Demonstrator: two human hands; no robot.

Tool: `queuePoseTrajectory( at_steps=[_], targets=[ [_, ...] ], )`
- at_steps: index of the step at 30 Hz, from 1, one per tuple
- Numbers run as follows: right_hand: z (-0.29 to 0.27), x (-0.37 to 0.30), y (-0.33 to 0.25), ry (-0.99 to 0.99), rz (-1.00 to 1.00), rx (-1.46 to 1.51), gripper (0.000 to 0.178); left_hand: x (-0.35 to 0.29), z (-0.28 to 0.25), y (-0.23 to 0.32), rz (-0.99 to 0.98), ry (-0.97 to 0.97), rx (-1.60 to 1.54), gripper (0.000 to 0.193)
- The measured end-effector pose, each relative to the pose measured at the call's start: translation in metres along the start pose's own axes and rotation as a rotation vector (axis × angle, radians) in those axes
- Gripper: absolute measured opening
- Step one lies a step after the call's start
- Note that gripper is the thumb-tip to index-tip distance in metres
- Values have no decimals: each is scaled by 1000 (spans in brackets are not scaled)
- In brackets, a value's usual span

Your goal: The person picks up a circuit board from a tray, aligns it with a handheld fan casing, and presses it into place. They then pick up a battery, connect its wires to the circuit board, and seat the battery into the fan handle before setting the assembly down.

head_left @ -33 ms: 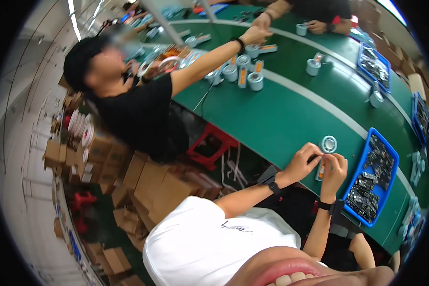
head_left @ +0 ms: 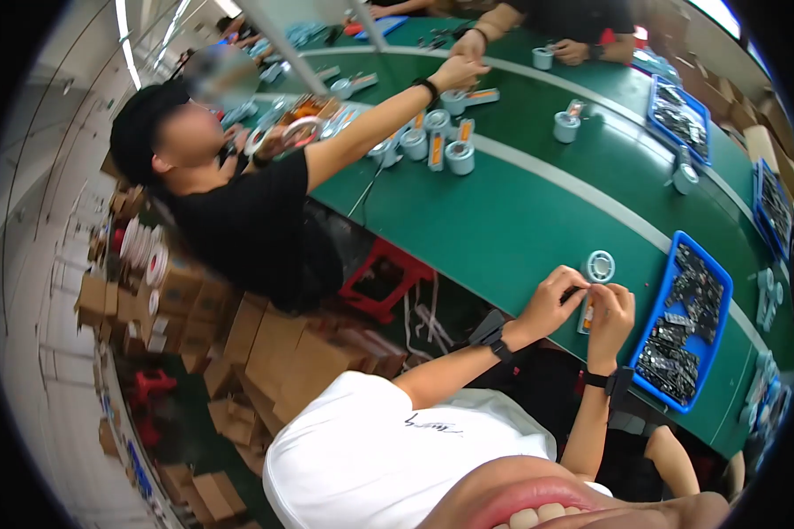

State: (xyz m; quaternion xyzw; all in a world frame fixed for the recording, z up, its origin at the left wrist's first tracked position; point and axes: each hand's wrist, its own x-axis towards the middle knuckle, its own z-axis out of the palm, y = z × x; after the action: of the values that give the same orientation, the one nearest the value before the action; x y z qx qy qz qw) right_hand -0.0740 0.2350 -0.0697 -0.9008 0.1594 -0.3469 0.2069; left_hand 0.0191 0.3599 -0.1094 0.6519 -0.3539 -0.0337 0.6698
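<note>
In front of me on the green table lies a light-blue device with a round, ring-shaped head (head_left: 601, 265) and a handle with an orange strip (head_left: 586, 318). My left hand (head_left: 551, 304) is closed in a pinch just below the round head, with a small dark piece showing at its fingers. My right hand (head_left: 610, 319) is pinched too, its fingertips meeting the left ones above the handle. What the right fingers hold is too small and covered to make out. Both wrists wear dark bands.
A blue tray (head_left: 637, 375) of small dark parts stands right of my hands. Several similar light-blue devices (head_left: 460, 158) stand farther up the table. At left, a co-worker in black (head_left: 238, 216) reaches across to another person's hand. Cardboard boxes (head_left: 309, 361) and a red stool (head_left: 384, 278) are beside the table.
The whole view has shifted slightly, so things sit a little farther left in the picture. My hands keep the same pinched pose by the device.
</note>
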Motion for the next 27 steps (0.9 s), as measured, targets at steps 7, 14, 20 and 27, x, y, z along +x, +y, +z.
queuePoseTrajectory(
  at_steps=[7, 14, 20, 27],
  targets=[
    [-5, -5, -9, -19, 32, 69, 14, 2, -2, -5, -109, -75, -29, 10],
    [-6, -32, -24, -40, 45, -91, 27, -9, 1, -6, -90, -51, -65, 8],
    [-4, -43, -32, -135, 109, -109, 48, -7, -2, -3, -62, -88, 1, 12],
    [10, -32, -23, -235, 184, -97, 45, 5, 3, -3, -171, -8, 104, 17]
  ],
)
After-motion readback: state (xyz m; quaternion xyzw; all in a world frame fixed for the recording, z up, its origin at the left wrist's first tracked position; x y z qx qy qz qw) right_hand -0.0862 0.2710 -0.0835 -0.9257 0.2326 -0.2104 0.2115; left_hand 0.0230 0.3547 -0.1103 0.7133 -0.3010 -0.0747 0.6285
